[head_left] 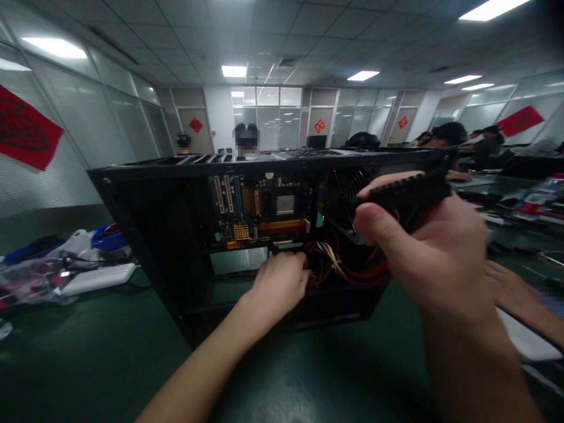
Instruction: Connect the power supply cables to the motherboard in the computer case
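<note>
Right grip: the right hand [436,252] is raised in front of the case, thumb and fingers closed on a black ridged piece [409,191], which points leftward across the opening.
Left grip: the left hand [282,279] reaches inside with bent fingers, just beside the wires; the fingertips are partly hidden, so I cannot tell how far it is open or whether it has hold of anything.
Wires: a loose bundle of coloured wires [343,270], red, yellow, black and white among them, lies inside the case, to the right of the left hand.
Computer case: the black computer case [198,169] is on the bench directly ahead, its open side facing the wearer.
Circuit board: the circuit board [271,218] is on the case's far inner wall, above the left hand, with a silver square [285,204] and pale, blue and orange slots.
Fan grille: a round fan grille [343,191] is right of the board, partly behind the right hand.
Bench: the green bench [273,382] carries clear plastic bags [44,276] and a white bar [99,280] at left, a bottle [540,197] at far right.
Neighbour: another person's forearm [529,299] rests at the right.
</note>
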